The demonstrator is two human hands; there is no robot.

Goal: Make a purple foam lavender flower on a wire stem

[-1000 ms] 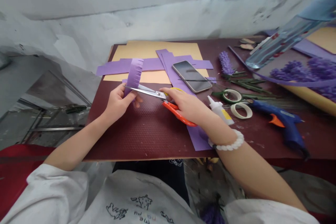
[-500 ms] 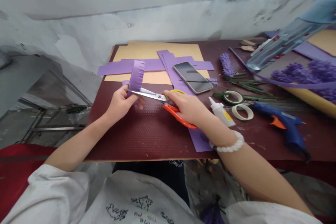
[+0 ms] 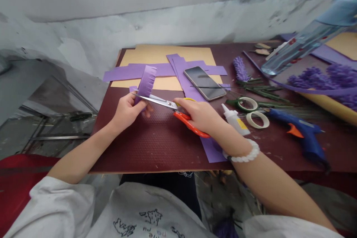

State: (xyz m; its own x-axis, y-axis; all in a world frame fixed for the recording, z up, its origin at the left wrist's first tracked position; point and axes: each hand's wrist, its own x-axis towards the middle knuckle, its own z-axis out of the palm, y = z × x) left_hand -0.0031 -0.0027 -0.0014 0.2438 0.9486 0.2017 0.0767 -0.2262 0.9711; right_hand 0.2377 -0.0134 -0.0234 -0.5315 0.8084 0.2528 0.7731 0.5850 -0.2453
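1. Left hand (image 3: 126, 111): grasping, fingers curled, thumb pinching the base of a purple paper strip (image 3: 146, 81). Strip stands up off the hand, tilted, top edge cut into a fringe.
2. Right hand (image 3: 199, 117): clenched around the orange-handled scissors (image 3: 192, 128), fingers through the bows. Exact finger placement in the bows partly hidden. White beaded bracelet (image 3: 245, 155) on that wrist.
3. Scissor blades (image 3: 157, 101): pointing left, tips at the strip's base beside the left thumb, the two blades lying close together. Whether the paper sits between them: cannot tell.
4. Both hands hover just above a dark maroon textured board (image 3: 156, 148). A long purple strip (image 3: 213, 150) lies under the right hand and runs up the board.
5. Farther out: a phone (image 3: 204, 83) lies on the purple strips, which cross a tan card sheet (image 3: 167, 54).
6. Right of that: white glue bottle (image 3: 235, 119), green tape roll (image 3: 247, 104), cream tape roll (image 3: 257, 119), blue hot glue gun (image 3: 302, 137), purple paper lavender head (image 3: 240, 68) and green stems (image 3: 264, 91).
7. Top right: clear blue plastic bottle (image 3: 304, 48), over more purple paper flowers (image 3: 315, 76).
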